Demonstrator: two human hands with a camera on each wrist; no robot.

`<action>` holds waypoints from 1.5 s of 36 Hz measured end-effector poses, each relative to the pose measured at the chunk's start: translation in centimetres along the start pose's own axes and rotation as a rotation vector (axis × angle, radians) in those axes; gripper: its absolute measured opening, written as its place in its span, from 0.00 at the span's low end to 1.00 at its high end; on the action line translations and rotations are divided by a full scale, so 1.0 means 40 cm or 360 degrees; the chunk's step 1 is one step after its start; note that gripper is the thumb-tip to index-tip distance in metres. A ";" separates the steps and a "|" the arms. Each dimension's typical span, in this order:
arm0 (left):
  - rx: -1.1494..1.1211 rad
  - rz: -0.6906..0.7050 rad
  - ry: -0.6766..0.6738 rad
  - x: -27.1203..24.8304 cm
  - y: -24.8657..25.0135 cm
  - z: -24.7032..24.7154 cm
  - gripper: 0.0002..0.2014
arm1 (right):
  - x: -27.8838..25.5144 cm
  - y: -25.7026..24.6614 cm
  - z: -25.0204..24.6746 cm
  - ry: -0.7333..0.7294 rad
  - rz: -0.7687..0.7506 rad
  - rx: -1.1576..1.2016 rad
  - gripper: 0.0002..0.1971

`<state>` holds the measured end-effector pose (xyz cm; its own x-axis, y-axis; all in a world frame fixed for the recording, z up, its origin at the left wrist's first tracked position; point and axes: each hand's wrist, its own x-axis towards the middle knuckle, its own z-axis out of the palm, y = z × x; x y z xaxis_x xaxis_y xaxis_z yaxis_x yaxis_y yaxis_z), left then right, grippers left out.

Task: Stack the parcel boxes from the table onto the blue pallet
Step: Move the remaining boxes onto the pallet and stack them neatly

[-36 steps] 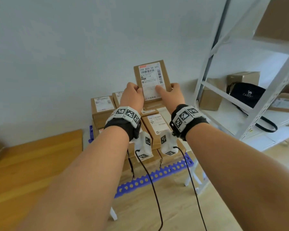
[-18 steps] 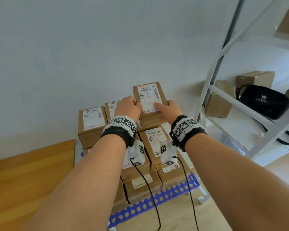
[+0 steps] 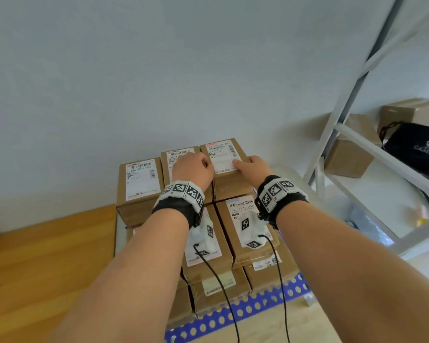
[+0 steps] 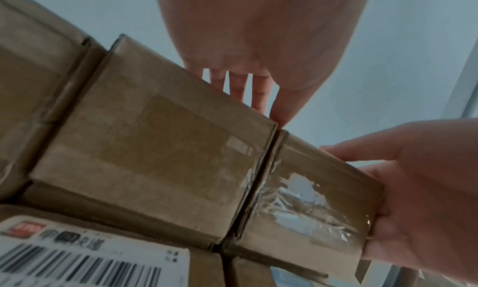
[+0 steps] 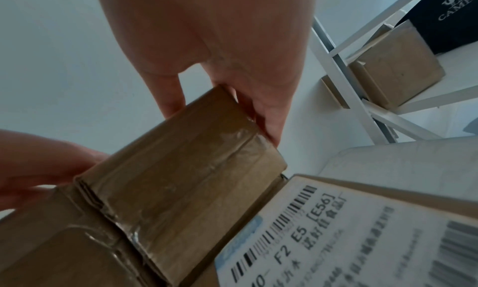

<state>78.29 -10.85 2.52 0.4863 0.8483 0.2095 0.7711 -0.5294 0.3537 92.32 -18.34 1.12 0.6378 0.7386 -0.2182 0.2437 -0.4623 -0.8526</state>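
A: Starting at the left, what is the table (image 3: pixel 47 246) doing here?

B: It is sitting beside the pallet (image 3: pixel 245 310), and no parcels are showing on the part in view. The stack (image 3: pixel 208 243) is rising in steps, with the back row highest, against the wall (image 3: pixel 159 70).

A: And the left hand (image 3: pixel 192 169)?

B: It is resting over the seam between the middle box (image 3: pixel 176 154) and the new box (image 3: pixel 224 157). In the left wrist view its fingers (image 4: pixel 243 87) are reaching down behind the middle box's top edge, fairly straight. I would call it released, steadying more than gripping, though the view is blurred.

A: Why there?

B: Probably to keep the new box flush against its neighbour as it is settling.

A: So where is the new box sitting?

B: At the right end of the back row, label up, touching the middle box and lying on the boxes beneath.

A: The right hand (image 3: pixel 254 167)?

B: It is grasping the box's right end: thumb (image 5: pixel 165 91) on top, fingers wrapping the far side, likely pressing it leftward into line.

A: Further right?

B: A white rack (image 3: pixel 357 144) is holding other cartons and a black bag (image 3: pixel 416 147), well apart from the stack.
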 end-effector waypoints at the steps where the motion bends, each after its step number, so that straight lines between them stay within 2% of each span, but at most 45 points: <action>1: -0.0001 0.0011 0.0012 0.000 -0.001 0.005 0.10 | 0.003 0.001 0.002 0.0001 0.0006 0.0008 0.23; 13: 0.0019 0.0041 -0.0035 0.001 -0.023 0.026 0.16 | 0.016 0.007 0.018 0.0014 0.0003 0.0028 0.22; 22: 0.0059 0.0046 -0.0092 -0.003 -0.012 0.012 0.16 | 0.009 0.005 0.016 0.0024 -0.0009 -0.0049 0.24; 28: 0.0025 0.0035 -0.0072 -0.013 -0.006 -0.024 0.16 | -0.017 -0.019 0.006 0.0124 -0.0112 -0.0144 0.31; 33: 0.0056 0.0043 -0.0031 -0.048 -0.013 -0.064 0.18 | -0.065 -0.042 -0.008 0.0190 -0.0237 -0.0245 0.30; 38: 0.0148 0.0021 0.0050 -0.111 -0.026 -0.107 0.19 | -0.133 -0.062 -0.003 0.0203 -0.0391 -0.0469 0.28; 44: 0.0256 0.0003 0.0162 -0.234 -0.082 -0.166 0.18 | -0.251 -0.080 0.040 0.0125 -0.0548 -0.0515 0.28; 50: 0.0318 -0.0168 0.0199 -0.391 -0.166 -0.219 0.17 | -0.370 -0.082 0.138 -0.0054 -0.0631 -0.0593 0.28; 54: 0.0346 -0.0289 0.0152 -0.481 -0.249 -0.253 0.18 | -0.449 -0.094 0.221 -0.0177 -0.0684 -0.0626 0.28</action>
<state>57.08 -21.79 4.18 0.2996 0.9210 0.2489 0.9169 -0.3501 0.1917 73.50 -25.52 4.03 0.3467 0.9371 0.0410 0.7293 -0.2418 -0.6400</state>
